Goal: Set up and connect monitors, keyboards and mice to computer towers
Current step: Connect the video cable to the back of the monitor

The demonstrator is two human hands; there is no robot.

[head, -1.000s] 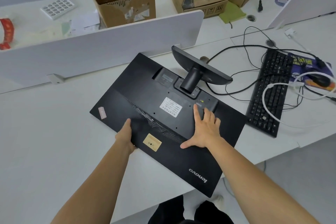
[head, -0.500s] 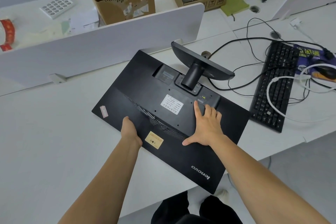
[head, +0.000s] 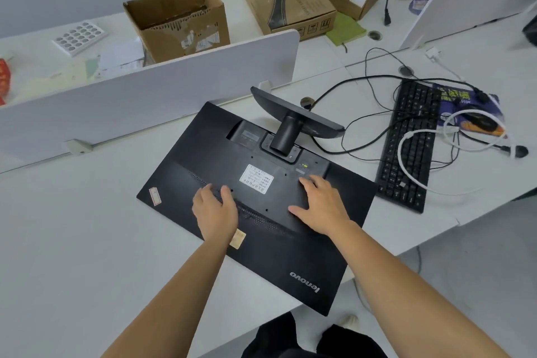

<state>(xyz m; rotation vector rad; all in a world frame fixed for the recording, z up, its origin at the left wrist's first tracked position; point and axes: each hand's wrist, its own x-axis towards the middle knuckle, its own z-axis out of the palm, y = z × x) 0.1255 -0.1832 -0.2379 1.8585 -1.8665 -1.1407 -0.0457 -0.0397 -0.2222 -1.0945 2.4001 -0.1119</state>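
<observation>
Left hand (head: pixel 215 213) relaxed, fingers loose, over face-down monitor (head: pixel 203 154) back; right hand (head: pixel 321 206) flat on it.

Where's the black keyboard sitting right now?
In the head view the keyboard lies on the desk's right side, between the face-down monitor and the mouse pad, with a white cable looped over it.

Monitor (head: pixel 290 244) screen hidden (face-down); label (head: pixel 256 182) text illegible.
</observation>
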